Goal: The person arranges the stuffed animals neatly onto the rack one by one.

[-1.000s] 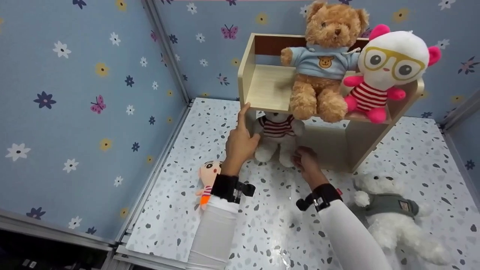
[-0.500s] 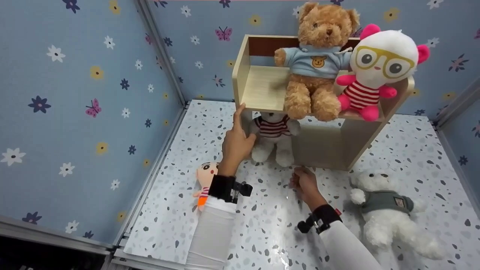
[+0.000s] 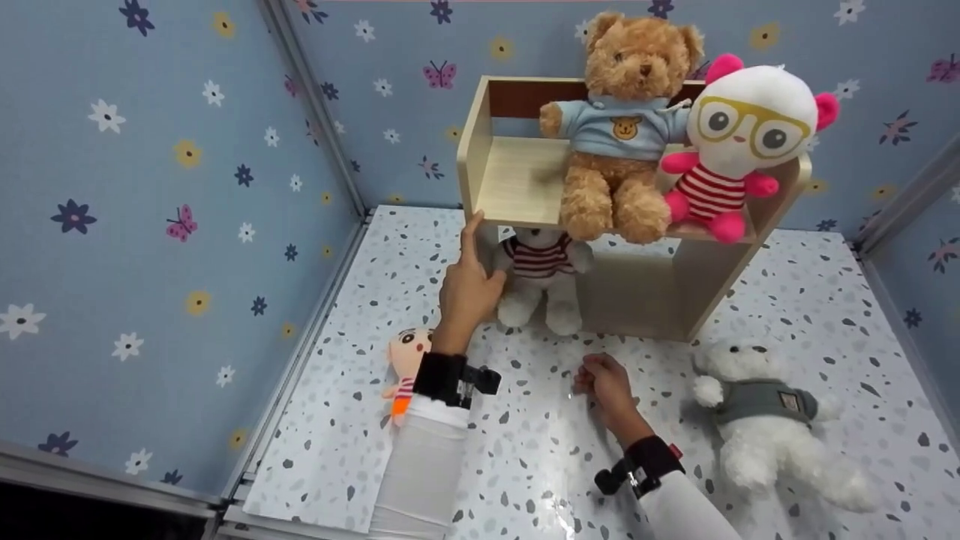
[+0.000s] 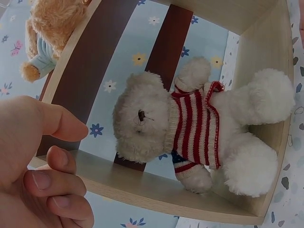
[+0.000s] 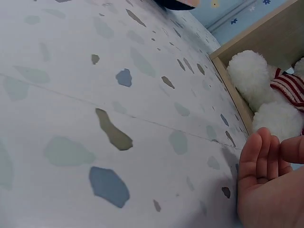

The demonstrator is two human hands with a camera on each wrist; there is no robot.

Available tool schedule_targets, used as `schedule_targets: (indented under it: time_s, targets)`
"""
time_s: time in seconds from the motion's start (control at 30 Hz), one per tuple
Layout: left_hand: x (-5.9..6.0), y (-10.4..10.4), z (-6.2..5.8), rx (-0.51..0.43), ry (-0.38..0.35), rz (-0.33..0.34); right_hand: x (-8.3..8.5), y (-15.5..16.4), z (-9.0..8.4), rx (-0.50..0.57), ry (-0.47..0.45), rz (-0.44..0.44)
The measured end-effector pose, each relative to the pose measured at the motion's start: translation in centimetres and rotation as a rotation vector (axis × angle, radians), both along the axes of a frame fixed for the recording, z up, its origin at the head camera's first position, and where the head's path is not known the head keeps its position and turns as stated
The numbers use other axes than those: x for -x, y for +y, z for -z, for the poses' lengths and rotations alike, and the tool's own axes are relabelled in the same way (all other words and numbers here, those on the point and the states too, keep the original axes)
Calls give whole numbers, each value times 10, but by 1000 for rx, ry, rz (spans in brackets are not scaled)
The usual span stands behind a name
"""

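A white plush bear [image 3: 538, 281] in a red-and-white striped sweater sits upright in the lower left compartment of the wooden shelf [image 3: 525, 180]. My left hand [image 3: 469, 296] is at the shelf's left side, its index fingertip touching the front edge by the middle board. In the left wrist view, this hand's other fingers bend loosely, and the striped bear [image 4: 197, 128] appears sideways beyond them. My right hand [image 3: 609, 386] hovers at or rests on the table in front of the shelf, fingers loosely curled, holding nothing. The right wrist view shows it [image 5: 268, 175] apart from the bear's legs [image 5: 278, 118].
A brown teddy bear [image 3: 624, 127] in a blue hoodie and a pink-and-white panda plush [image 3: 716, 191] sit on the upper board. A white plush dog [image 3: 765, 420] lies on the speckled table [image 3: 525, 457] at right. A small doll [image 3: 405, 360] lies partly behind the left arm.
My right hand has let go of the striped bear's leg and drawn back toward me. My left hand stays at the shelf edge. The head view has shifted slightly.
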State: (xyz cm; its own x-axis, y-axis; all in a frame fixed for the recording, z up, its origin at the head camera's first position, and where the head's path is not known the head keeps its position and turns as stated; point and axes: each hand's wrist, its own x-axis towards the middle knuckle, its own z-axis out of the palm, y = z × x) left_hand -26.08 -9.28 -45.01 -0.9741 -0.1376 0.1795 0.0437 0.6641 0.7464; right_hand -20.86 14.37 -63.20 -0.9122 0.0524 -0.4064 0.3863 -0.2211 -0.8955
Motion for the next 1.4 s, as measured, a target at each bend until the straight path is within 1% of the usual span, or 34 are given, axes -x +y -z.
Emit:
schedule_targets:
  time_s: [0.17,0.3,0.43,0.6,0.7,0.8,0.93,1.03,1.2,1.3,1.4]
  targets:
    - [1,1,1,-3,-16,-4,-11,3,1,12,15,22]
    - [2,2,1,6,-32,-11,-23,6,-2,33,-8,37]
    - [2,3,2,2,-27,-15,-35,10,-7,33,-43,50]
    - [2,4,3,-13,-17,-8,-53,20,-15,6,-51,66]
    - [2,5,3,-19,-19,0,-66,27,-22,-36,-32,66]
    - [2,4,3,-19,-31,-7,-79,34,-30,-61,-6,70]
    - [3,5,4,-10,-47,-26,-95,43,-39,-26,34,93]
    - [4,6,4,12,-51,-23,-106,51,-47,-15,54,115]
    - [3,3,5,82,-28,-32,-123,67,-63,-79,67,121]
    - [0,2,7,118,6,-34,-132,80,-74,-117,65,121]
    - [-2,2,10,153,57,-20,-142,93,-85,-145,76,124]
